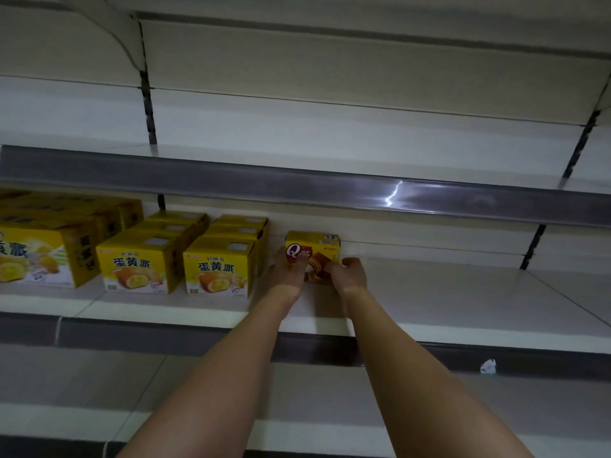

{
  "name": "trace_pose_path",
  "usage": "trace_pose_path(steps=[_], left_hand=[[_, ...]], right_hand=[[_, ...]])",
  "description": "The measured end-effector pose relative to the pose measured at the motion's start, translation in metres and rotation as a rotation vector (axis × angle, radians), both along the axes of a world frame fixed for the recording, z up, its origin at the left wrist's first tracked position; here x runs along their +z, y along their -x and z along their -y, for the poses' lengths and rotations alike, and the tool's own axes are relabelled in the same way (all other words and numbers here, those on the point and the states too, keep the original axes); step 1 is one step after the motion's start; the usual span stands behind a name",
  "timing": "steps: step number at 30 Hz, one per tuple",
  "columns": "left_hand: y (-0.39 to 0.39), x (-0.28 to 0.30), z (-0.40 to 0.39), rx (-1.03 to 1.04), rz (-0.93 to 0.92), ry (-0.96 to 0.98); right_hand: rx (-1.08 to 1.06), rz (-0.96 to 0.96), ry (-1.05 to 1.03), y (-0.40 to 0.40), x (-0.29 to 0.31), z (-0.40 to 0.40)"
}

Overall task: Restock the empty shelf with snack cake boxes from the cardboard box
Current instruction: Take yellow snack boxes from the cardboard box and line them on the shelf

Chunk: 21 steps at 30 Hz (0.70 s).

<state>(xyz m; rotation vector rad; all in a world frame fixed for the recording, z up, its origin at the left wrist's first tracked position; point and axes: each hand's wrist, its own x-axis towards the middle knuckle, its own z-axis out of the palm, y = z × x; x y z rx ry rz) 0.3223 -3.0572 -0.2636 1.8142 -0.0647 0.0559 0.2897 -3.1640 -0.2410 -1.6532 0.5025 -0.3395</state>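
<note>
A yellow snack cake box with a red Q label (314,247) stands deep on the middle shelf (429,292), close to the back wall. My left hand (288,271) holds its left side, fingers on the front face. My right hand (348,271) grips its right lower corner with curled fingers. Both forearms reach in over the shelf's front edge. The cardboard box is out of view.
Left of the held box stand rows of yellow egg-yolk pie boxes (218,266), (135,266), and larger ones (36,256) at the far left. The shelf above (297,183) overhangs. A white paper scrap (488,366) sits on the lower shelf's edge.
</note>
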Motion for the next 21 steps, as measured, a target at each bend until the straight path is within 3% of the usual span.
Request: trace_pose_path(steps=[8,21], left_hand=[[-0.042,-0.009,0.005,-0.077,0.061,0.124],[-0.086,-0.021,0.013,-0.083,0.036,0.151]], right_hand=[[0.014,0.078,0.006,-0.039,-0.004,-0.003],[0.103,0.062,-0.029,-0.060,0.001,-0.005]])
